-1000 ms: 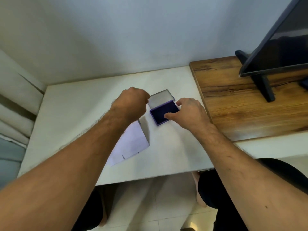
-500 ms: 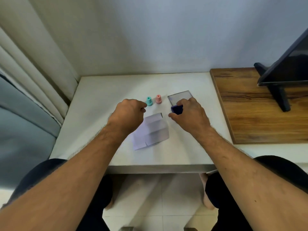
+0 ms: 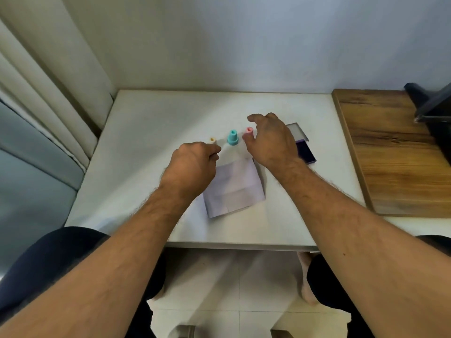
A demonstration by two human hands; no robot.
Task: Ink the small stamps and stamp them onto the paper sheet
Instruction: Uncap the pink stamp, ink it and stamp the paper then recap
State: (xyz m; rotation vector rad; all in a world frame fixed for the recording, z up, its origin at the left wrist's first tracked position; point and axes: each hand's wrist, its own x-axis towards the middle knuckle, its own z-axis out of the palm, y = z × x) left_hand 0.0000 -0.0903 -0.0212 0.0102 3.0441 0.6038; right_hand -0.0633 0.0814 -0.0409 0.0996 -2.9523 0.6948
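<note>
Three small stamps stand in a row on the white table (image 3: 146, 132): a cream one (image 3: 212, 140), a teal one (image 3: 232, 137) and a pink one (image 3: 248, 131). My left hand (image 3: 192, 164) is curled in a fist just in front of the cream stamp, and nothing shows in its grip. My right hand (image 3: 269, 140) hovers with its fingers arched and spread beside the pink stamp, thumb close to its base. The creased paper sheet (image 3: 235, 191) lies between my wrists. The purple ink pad (image 3: 306, 152) sits with its lid (image 3: 296, 130) open, behind my right hand.
A wooden board (image 3: 395, 154) adjoins the table on the right and carries a dark monitor stand (image 3: 429, 106). A wall runs along the back and curtains (image 3: 48, 98) hang at the left. My knees are under the table's front edge.
My right hand has left the ink pad and moved left to the pink stamp, fingers spreading. My head has turned, so the view shifted. The left fist stayed curled near the stamps.
</note>
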